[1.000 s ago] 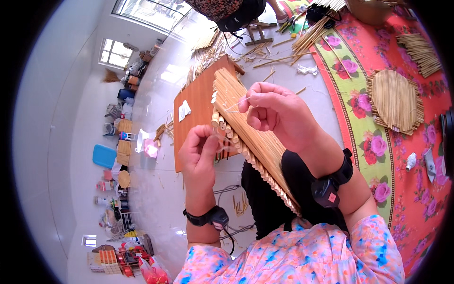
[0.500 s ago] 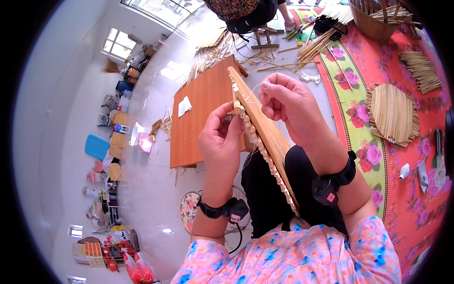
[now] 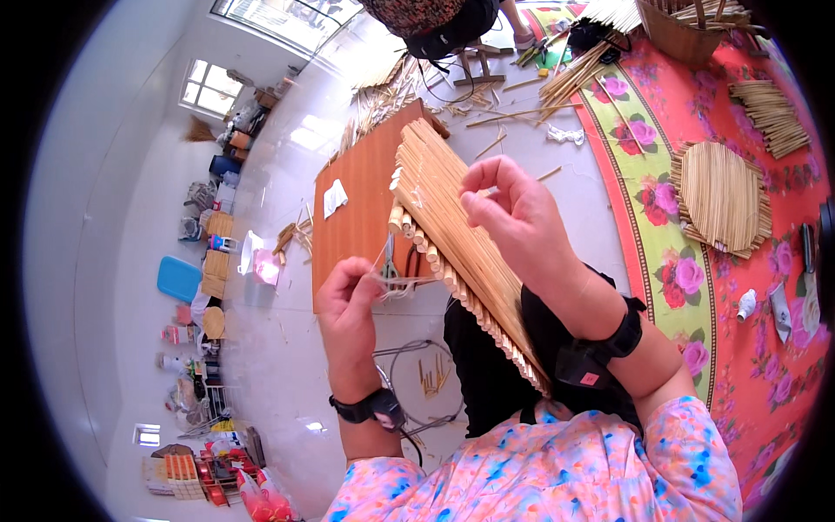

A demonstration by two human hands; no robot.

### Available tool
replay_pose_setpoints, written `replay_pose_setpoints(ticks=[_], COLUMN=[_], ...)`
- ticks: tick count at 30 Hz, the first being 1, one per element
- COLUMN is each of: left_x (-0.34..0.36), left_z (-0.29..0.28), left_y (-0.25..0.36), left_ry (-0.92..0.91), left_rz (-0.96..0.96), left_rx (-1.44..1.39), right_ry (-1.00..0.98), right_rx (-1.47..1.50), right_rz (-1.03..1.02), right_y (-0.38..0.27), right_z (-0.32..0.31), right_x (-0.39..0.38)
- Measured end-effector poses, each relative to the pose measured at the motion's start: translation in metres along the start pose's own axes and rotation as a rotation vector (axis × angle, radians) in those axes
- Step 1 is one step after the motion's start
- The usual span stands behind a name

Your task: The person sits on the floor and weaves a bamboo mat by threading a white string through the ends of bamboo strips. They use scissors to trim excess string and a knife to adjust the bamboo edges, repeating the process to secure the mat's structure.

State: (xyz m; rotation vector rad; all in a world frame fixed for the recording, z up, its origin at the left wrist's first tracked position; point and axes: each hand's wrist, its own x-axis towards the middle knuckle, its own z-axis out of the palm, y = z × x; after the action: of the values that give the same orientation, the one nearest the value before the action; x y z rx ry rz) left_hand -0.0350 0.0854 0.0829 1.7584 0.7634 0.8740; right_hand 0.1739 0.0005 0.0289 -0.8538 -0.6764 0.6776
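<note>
A mat of straw-coloured sticks bound side by side leans over my lap, its cut stick ends along the left edge. To the left of that edge, my left hand is closed in a pinch on white string, which stretches from my fingers toward the stick ends. My right hand is raised over the mat's right side with thumb and fingers pinched together. Whatever is between those fingertips, if anything, is too fine to make out.
An orange-brown wooden table stands beyond my left hand, with a white cloth and dark-handled pliers on it. To the right, a floral sheet carries an eight-sided stick mat and a wooden bucket. Another person sits ahead.
My left hand has moved away from the mat's edge, down and left, drawing string with it. The mat has tilted to show more of its face. My right hand has shifted slightly left and down.
</note>
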Motion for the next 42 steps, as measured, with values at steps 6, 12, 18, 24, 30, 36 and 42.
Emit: replay_pose_setpoints(ticks=[6, 12, 18, 24, 30, 36, 42], left_x=[-0.014, -0.02, -0.016, -0.023, -0.03, -0.042, -0.045], left_z=[-0.055, -0.034, -0.027, -0.014, -0.002, 0.001, -0.014], left_y=[-0.002, 0.011, 0.015, 0.019, 0.028, 0.019, 0.007], left_ry=[-0.102, -0.141, -0.146, -0.113, -0.077, -0.068, -0.064], left_rz=[0.263, 0.356, 0.269, 0.33, 0.269, 0.084, 0.057], left_rx=[-0.397, -0.462, -0.678, -0.496, -0.399, -0.401, -0.41], right_ry=[-0.103, -0.1, -0.088, -0.007, 0.072, 0.152, 0.177], right_rx=[-0.12, -0.283, -0.435, -0.517, -0.669, -0.817, -0.938], right_rz=[-0.052, -0.21, -0.415, -0.465, -0.489, -0.56, -0.598], right_y=[-0.002, -0.003, -0.001, -0.002, -0.009, -0.009, -0.009], right_z=[0.008, 0.019, 0.027, 0.036, 0.049, 0.058, 0.066], right_x=[-0.022, -0.026, -0.027, -0.025, -0.02, -0.022, -0.024])
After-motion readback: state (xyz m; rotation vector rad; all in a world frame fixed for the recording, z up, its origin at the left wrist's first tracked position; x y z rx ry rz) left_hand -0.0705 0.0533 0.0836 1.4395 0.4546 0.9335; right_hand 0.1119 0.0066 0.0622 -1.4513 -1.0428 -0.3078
